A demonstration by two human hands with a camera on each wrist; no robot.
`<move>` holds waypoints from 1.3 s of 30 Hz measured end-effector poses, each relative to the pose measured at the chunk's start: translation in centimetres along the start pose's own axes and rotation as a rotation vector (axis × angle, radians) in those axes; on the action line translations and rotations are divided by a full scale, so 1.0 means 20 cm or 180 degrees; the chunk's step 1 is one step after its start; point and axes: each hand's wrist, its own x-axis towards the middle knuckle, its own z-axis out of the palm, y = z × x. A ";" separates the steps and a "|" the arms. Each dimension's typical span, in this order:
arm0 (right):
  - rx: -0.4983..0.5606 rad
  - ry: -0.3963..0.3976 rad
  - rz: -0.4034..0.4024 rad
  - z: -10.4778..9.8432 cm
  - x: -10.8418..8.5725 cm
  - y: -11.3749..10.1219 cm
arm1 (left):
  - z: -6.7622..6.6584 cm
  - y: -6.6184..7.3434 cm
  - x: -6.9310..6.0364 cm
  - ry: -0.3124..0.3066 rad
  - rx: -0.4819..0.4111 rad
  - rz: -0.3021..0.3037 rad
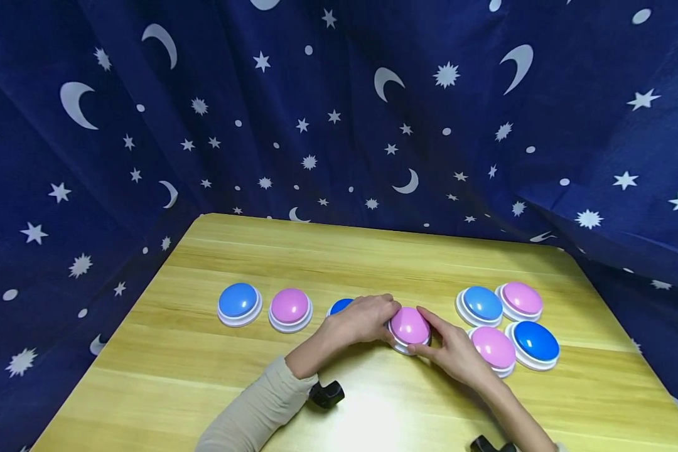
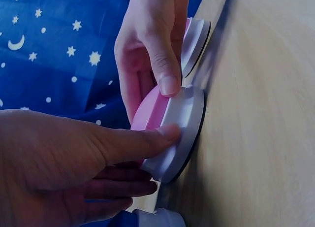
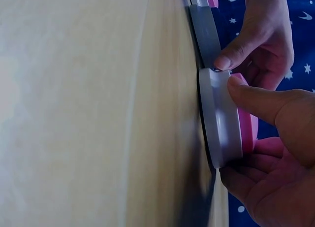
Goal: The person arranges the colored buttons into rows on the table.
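Between both hands is a pink dome push button (image 1: 410,325) on a white round base. My left hand (image 1: 367,319) grips its left side, and the thumb lies on the white base (image 2: 182,133) in the left wrist view. From the other side my right hand (image 1: 457,351) holds the same button, thumb on the rim and fingers around the far edge, as the right wrist view shows. The base is at the tabletop; whether it is slightly raised I cannot tell. A dark blue button (image 1: 341,306) is partly hidden behind my left hand.
To the left on the wooden table (image 1: 147,376) stand a light blue button (image 1: 238,301) and a pink button (image 1: 290,306). A cluster on the right has a light blue button (image 1: 483,304), two pink buttons and a dark blue button (image 1: 535,341). Starry blue cloth (image 1: 339,138) hangs around the table.
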 end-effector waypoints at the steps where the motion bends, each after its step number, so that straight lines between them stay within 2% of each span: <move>1: -0.0004 0.0006 0.0005 0.00 0.00 0.00 | 0.00 0.00 0.00 0.0000 -0.0003 0.0005; 11: 0.0017 -0.0010 0.0012 -0.01 -0.01 0.01 | 0.00 -0.01 0.01 0.0001 -0.0188 0.0072; 16: -0.0037 0.0019 -0.0009 -0.02 -0.01 0.01 | -0.01 -0.01 0.02 -0.0025 -0.0263 0.0042; 22: 0.0000 0.0098 -0.0090 -0.05 -0.03 0.01 | -0.03 0.01 0.04 0.0056 -0.0247 0.0045; 25: 0.0065 0.0199 -0.0169 -0.08 -0.06 0.02 | -0.03 0.04 0.06 0.0103 -0.0159 0.0082; 28: -0.0040 0.0347 -0.0179 -0.15 -0.10 0.02 | -0.03 0.08 0.10 0.0153 -0.0036 0.0168; 32: -0.0278 0.0565 -0.0030 -0.23 -0.16 0.03 | -0.04 0.15 0.15 0.0154 0.0078 0.0252; 36: -0.0447 0.0755 0.0130 -0.28 -0.24 0.07 | -0.02 0.22 0.21 0.0047 0.0182 0.0319; 39: -0.0433 0.0832 0.0207 -0.32 -0.31 0.11 | -0.01 0.28 0.24 -0.0019 0.0244 0.0376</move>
